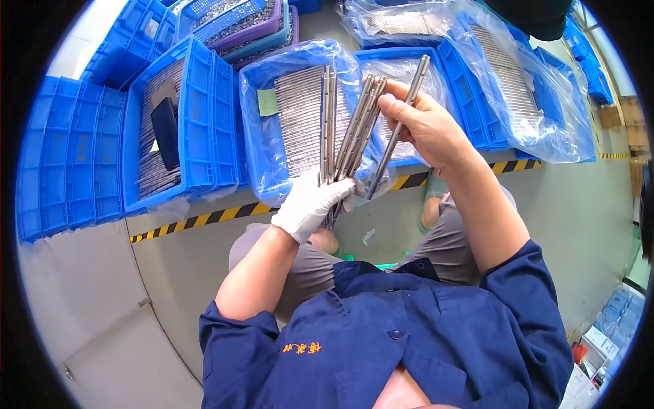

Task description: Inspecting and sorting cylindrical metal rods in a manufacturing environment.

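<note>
long grey metal rods (354,129), a fanned bundle of them, stand nearly upright in front of the person, above the lap and over the edge of the crates. from the head camera: the left hand (310,201), in a white glove, is closed around the bundle's lower ends, fingers wrapped tight. the bare right hand (426,123) is closed too, thumb and fingers pinching a single grey metal rod (402,116) that slants just beside the bundle, its top pointing up and right. behind the rods sits a blue plastic crate lined with a clear bag (300,109), full of more grey rods lying flat, a small green tag on its left. left of it, another blue plastic crate (197,116) holds a dark flat block. a yellow-and-black striped floor tape (204,218) runs under the crates.
</note>
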Motion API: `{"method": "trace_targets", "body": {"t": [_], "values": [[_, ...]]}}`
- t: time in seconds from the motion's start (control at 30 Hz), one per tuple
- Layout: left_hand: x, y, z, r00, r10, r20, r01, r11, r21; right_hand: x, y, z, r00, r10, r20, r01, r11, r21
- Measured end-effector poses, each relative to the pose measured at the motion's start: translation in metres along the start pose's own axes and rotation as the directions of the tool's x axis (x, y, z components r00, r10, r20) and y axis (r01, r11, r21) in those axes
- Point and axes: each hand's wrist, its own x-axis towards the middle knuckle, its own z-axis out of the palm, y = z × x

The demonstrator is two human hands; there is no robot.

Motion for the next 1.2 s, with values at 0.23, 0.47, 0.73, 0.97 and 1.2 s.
{"method": "trace_targets", "body": {"t": [0.23,0.47,0.73,0.97,1.2], "values": [[-0.001,-0.001,-0.003,0.996,-0.007,0.093,0.011,0.999,-0.045,0.001,0.002,-0.009,0.958,0.127,0.258,-0.131,0.991,-0.004],[-0.002,-0.001,-0.004,0.988,-0.009,0.154,0.02,0.997,-0.07,0.003,0.011,-0.01,0.966,0.158,0.203,-0.183,0.977,0.113],[-0.002,-0.002,0.003,0.994,0.039,0.106,-0.03,0.996,-0.083,0.001,0.016,0.01,0.995,0.089,-0.037,-0.087,0.994,0.061],[-0.001,-0.004,0.008,0.999,0.028,-0.031,-0.024,0.993,0.119,-0.002,0.02,0.018,0.994,0.043,-0.104,-0.05,0.997,-0.063],[0.0,-0.005,0.006,0.983,0.173,-0.064,-0.145,0.94,0.308,0.001,0.029,0.02,0.997,0.025,-0.071,-0.014,0.987,0.161]]}}
